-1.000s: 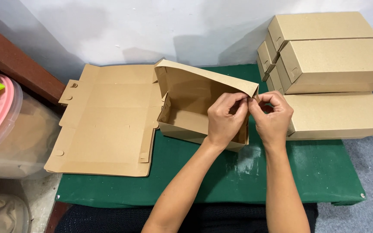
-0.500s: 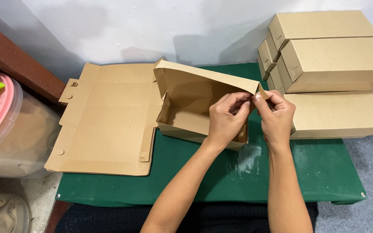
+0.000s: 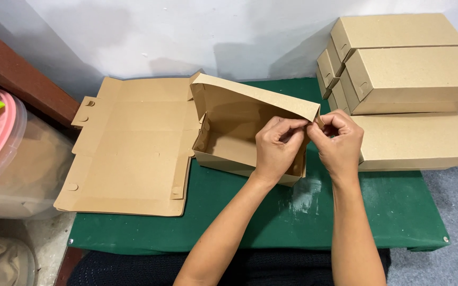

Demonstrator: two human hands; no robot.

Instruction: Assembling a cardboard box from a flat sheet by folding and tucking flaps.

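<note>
Both of my hands pinch the right end of the half-folded cardboard box (image 3: 239, 137) on the green table (image 3: 398, 212): left hand (image 3: 276, 145) and right hand (image 3: 337, 143) closed on its wall. It holds nothing; its long axis runs left to right, mouth upward. Flat cardboard blanks (image 3: 128, 153) lie left, finished closed boxes (image 3: 409, 69) stacked right.
</note>
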